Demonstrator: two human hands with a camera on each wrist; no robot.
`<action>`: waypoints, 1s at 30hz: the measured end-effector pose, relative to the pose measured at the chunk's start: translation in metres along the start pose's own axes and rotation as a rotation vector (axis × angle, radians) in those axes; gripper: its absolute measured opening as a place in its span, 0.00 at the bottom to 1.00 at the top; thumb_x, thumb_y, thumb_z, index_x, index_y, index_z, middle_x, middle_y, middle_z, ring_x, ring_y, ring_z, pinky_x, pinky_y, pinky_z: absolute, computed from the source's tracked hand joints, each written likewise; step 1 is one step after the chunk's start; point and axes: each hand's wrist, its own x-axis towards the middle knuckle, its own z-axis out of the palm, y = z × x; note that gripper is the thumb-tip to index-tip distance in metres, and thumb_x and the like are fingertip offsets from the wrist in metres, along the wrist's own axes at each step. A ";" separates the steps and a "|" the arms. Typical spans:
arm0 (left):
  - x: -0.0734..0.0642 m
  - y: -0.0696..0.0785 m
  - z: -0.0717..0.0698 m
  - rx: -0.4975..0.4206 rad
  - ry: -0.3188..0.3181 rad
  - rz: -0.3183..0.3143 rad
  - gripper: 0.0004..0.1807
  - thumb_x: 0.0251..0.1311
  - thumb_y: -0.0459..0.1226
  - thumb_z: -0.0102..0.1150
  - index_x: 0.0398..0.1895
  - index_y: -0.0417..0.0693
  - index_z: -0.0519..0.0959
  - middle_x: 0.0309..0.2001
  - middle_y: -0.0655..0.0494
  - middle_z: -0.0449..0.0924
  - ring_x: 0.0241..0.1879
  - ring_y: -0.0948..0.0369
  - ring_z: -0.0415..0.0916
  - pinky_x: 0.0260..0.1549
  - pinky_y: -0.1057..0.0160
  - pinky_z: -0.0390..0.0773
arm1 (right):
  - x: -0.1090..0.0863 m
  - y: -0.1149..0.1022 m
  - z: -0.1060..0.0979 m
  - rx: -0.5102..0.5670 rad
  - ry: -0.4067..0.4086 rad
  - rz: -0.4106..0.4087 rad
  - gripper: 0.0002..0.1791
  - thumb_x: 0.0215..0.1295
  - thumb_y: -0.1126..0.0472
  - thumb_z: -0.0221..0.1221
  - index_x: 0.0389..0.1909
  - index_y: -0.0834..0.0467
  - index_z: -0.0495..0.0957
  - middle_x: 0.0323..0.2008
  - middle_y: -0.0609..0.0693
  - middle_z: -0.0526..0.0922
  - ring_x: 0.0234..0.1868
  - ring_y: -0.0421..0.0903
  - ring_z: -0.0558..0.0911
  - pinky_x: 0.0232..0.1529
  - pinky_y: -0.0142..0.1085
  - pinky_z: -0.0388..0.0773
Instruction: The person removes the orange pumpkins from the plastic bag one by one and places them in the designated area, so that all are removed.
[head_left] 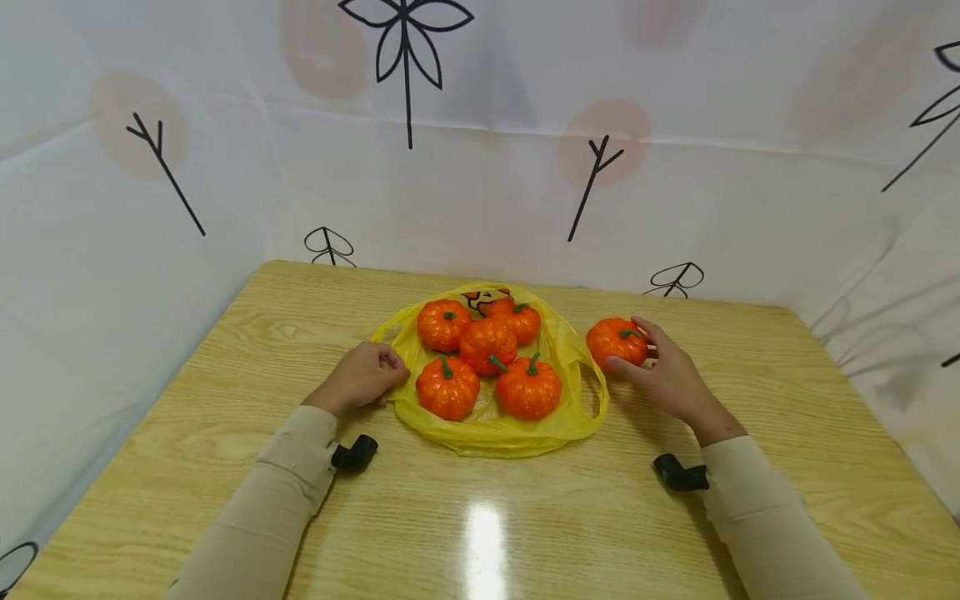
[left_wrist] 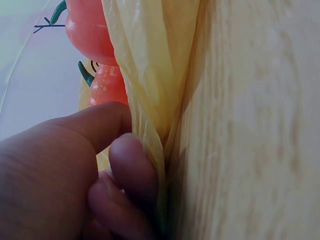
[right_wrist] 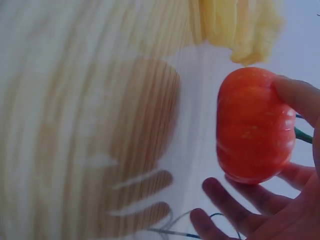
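Observation:
A yellow plastic bag [head_left: 480,435] lies spread on the table with several small orange toy pumpkins [head_left: 447,388] with green stems on it. At its left edge my left hand [head_left: 363,377] pinches the thin plastic, and the left wrist view shows the bag's edge [left_wrist: 145,90] between curled fingers. To the right of the bag, my right hand [head_left: 670,377] holds another pumpkin [head_left: 611,340] between thumb and fingers. This pumpkin [right_wrist: 255,125] is raised off the table, its shadow falling apart from it in the right wrist view.
The wooden table [head_left: 405,533] ends at a white patterned cloth [head_left: 480,208] hanging behind it and along the sides. A bag handle loop [head_left: 600,392] sticks out at the right, close to the held pumpkin. Black mounts [head_left: 355,454] sit at both wrists.

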 end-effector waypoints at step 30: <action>0.000 0.001 0.000 0.003 0.001 0.007 0.09 0.65 0.43 0.58 0.38 0.46 0.80 0.20 0.55 0.77 0.14 0.61 0.75 0.23 0.63 0.78 | 0.000 0.005 0.001 -0.134 -0.083 0.047 0.54 0.70 0.32 0.50 0.80 0.61 0.38 0.74 0.75 0.52 0.68 0.73 0.66 0.64 0.65 0.67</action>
